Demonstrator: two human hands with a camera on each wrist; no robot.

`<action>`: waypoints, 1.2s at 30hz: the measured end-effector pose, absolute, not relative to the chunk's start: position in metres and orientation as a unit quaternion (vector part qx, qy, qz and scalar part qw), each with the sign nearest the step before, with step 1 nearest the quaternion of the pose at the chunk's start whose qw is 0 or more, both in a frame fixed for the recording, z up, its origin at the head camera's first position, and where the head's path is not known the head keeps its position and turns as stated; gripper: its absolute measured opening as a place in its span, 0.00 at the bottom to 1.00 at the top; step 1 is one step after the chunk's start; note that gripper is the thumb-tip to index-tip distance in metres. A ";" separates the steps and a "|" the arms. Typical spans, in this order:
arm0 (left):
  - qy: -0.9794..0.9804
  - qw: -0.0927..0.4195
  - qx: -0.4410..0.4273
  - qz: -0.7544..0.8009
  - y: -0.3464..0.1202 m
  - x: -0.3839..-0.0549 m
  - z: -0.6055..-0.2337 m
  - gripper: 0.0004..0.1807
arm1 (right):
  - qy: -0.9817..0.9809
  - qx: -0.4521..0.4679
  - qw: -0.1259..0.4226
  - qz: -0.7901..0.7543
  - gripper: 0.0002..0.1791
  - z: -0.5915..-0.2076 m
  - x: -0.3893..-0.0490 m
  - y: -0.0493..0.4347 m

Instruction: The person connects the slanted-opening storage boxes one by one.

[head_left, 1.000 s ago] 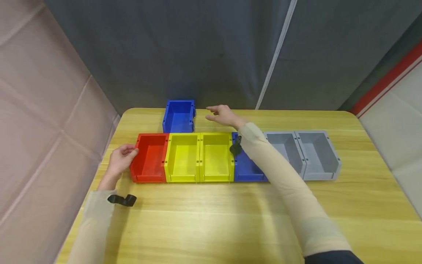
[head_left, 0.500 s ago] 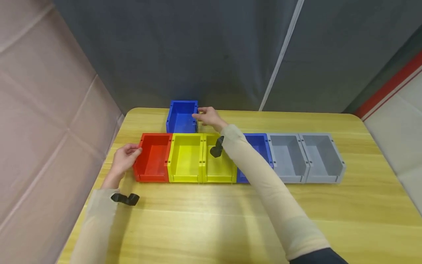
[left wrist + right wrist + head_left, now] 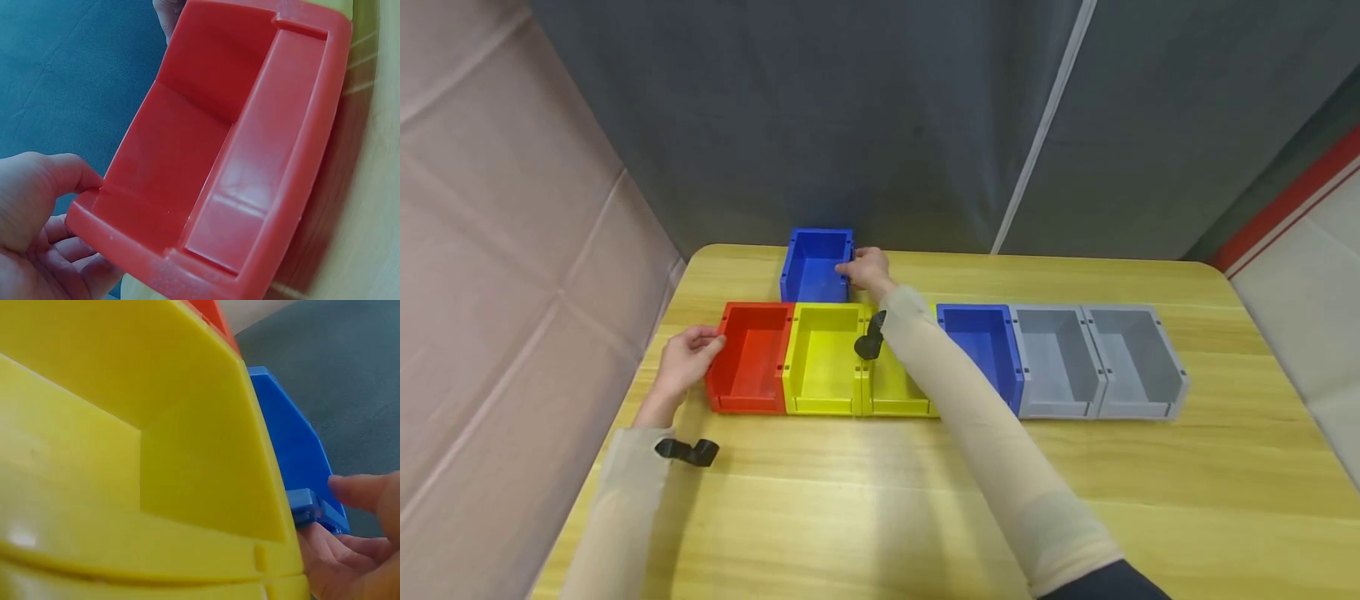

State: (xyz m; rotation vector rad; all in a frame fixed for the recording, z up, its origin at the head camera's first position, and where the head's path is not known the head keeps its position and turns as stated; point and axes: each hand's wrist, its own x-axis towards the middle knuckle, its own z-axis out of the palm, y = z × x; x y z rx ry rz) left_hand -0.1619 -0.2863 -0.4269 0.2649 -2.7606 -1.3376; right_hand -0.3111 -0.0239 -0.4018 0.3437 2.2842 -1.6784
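A red storage bin (image 3: 751, 358) stands at the left end of a row of bins on the table. My left hand (image 3: 685, 360) pinches its left wall, the thumb (image 3: 78, 172) at the rim and the other fingers outside, as the left wrist view shows. Behind the row sits a separate blue bin (image 3: 816, 271). With its thumb (image 3: 359, 489) over the right wall and fingers on the outer side, my right hand (image 3: 871, 271) grips that blue bin. Both bins look bare inside.
Two yellow bins (image 3: 825, 358), a second blue bin (image 3: 976, 333) and two grey bins (image 3: 1052, 358) continue the row to the right. My right forearm crosses above the row. A dark curtain (image 3: 820, 117) hangs behind the wooden table (image 3: 805, 500).
My right hand has moved left to the rear blue bin and taken hold of its right wall. The left hand stays at the red bin. The head view has shifted slightly.
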 end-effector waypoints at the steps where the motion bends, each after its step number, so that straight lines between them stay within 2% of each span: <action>1: -0.896 0.031 0.086 -0.434 -0.286 -0.162 -0.427 0.18 | 0.794 0.125 0.136 -0.580 0.27 -0.403 -0.312 -0.025; 5: -0.893 0.034 0.086 -0.440 -0.284 -0.162 -0.427 0.18 | 0.798 0.156 0.121 -0.569 0.07 -0.402 -0.309 -0.026; 6: -0.893 0.035 0.086 -0.441 -0.283 -0.162 -0.427 0.18 | 0.797 0.161 0.120 -0.569 0.05 -0.402 -0.309 -0.026; 9: -0.892 0.036 0.086 -0.443 -0.282 -0.163 -0.427 0.18 | 0.802 0.163 0.117 -0.562 0.13 -0.400 -0.307 -0.024; 17: -0.892 0.040 0.079 -0.442 -0.283 -0.166 -0.429 0.18 | 0.821 0.147 0.090 -0.544 0.23 -0.402 -0.311 -0.016; 20: -0.893 0.038 0.080 -0.442 -0.284 -0.167 -0.429 0.18 | 0.833 0.137 0.076 -0.530 0.21 -0.402 -0.314 -0.009; 24: -0.896 0.030 0.086 -0.435 -0.284 -0.168 -0.428 0.18 | 0.837 0.122 0.057 -0.530 0.09 -0.394 -0.318 0.003; 28: -0.898 0.021 0.088 -0.431 -0.282 -0.169 -0.425 0.19 | 0.831 0.107 0.046 -0.545 0.19 -0.377 -0.324 0.020; 36: -0.896 0.011 0.083 -0.437 -0.277 -0.174 -0.423 0.20 | 0.844 0.088 0.066 -0.524 0.21 -0.340 -0.329 0.061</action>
